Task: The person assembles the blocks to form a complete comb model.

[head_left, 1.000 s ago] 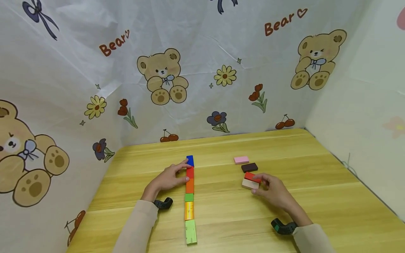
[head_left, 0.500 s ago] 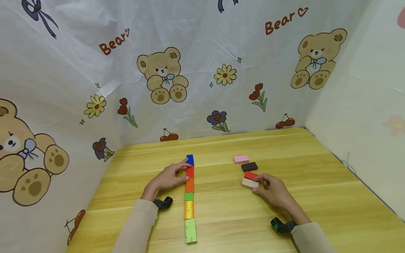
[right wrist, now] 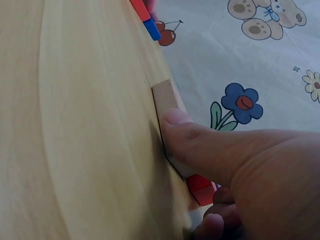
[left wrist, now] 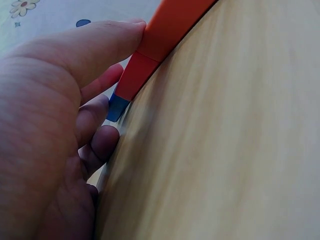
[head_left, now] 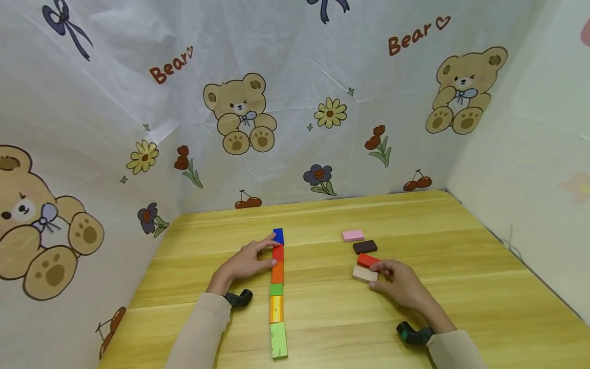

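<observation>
A row of blocks runs away from the viewer in the head view: light green block [head_left: 278, 340], orange-yellow striped block [head_left: 276, 309], small green block [head_left: 276, 289], orange block [head_left: 277, 275], red block [head_left: 278, 251] and blue block [head_left: 278, 235]. My left hand [head_left: 244, 260] rests along the row's left side; its thumb touches the orange block and its fingers lie by the red and blue ones. My right hand [head_left: 400, 283] touches a plain wooden block [head_left: 364, 273] with its thumb, while its fingertips meet another red block [head_left: 367, 260] just behind. Its other fingers curl loosely.
Behind the right hand's blocks lie a dark brown block [head_left: 365, 247] and a pink block [head_left: 353, 236]. The wood-grain table [head_left: 322, 318] ends at a bear-print cloth [head_left: 286, 174] at the back. Both wrists carry black camera bands.
The right hand's red block and the wooden block have come slightly apart, with the right thumb nearer the wooden block's right end. The left hand stays in place; the head view shifts slightly.
</observation>
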### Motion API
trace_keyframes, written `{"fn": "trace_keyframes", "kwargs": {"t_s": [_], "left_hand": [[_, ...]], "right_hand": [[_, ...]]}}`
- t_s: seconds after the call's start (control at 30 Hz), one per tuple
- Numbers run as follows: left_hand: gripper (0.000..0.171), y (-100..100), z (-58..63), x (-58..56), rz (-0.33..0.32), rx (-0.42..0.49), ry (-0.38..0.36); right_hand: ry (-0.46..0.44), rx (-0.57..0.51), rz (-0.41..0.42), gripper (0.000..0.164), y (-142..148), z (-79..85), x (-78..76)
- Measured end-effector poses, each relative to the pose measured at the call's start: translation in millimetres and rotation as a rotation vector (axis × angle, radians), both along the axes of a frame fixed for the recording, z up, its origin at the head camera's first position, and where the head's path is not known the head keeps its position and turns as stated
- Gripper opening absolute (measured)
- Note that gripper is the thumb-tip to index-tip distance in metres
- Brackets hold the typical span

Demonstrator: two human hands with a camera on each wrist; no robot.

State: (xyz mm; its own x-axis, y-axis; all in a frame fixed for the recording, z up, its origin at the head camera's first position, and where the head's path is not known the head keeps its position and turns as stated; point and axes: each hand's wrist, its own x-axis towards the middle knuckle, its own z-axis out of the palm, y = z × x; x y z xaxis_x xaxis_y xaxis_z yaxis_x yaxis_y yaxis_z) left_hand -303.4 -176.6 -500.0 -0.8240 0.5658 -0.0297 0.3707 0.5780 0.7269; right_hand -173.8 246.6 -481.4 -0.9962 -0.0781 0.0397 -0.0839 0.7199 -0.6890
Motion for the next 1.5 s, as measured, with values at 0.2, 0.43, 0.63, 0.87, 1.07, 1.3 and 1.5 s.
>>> {"fn": "trace_keyframes", "kwargs": {"t_s": [0.2,0.43,0.63,0.87,1.07,1.3,1.5], "left_hand": [[0.053,-2,-0.8,-0.9,-0.007,0.001,0.023],[0.053,-4,-0.4,-1.4,-0.012,0.009,0.014],[0.055,-7,3.0,-3.4,0.004,-0.024,0.033],[0.056,-7,10.3,-7.0,0.017,-0.05,0.048],[0.054,-1,2.8,-2.7,-0.003,-0.016,0.024],[0.053,1,-3.8,0.9,-0.003,-0.018,0.017],[0.052,1,-0.2,0.4,0.009,-0.015,0.023]], "right_hand": [[0.023,0.017,0.019,0.029,-2,2.2,0.7],[0.058,0.026,0.039,0.025,-4,0.1,-1.2],[0.068,-0.003,0.057,0.023,-6,0.5,-2.1],[0.082,-0.043,0.096,0.025,-10,3.8,-2.5],[0.076,-0.077,0.136,0.025,-15,7.2,-6.4],[0.129,-0.083,0.179,0.028,-24,13.0,-22.0],[0.161,-0.089,0.198,0.026,-37,25.5,-48.9]]}}
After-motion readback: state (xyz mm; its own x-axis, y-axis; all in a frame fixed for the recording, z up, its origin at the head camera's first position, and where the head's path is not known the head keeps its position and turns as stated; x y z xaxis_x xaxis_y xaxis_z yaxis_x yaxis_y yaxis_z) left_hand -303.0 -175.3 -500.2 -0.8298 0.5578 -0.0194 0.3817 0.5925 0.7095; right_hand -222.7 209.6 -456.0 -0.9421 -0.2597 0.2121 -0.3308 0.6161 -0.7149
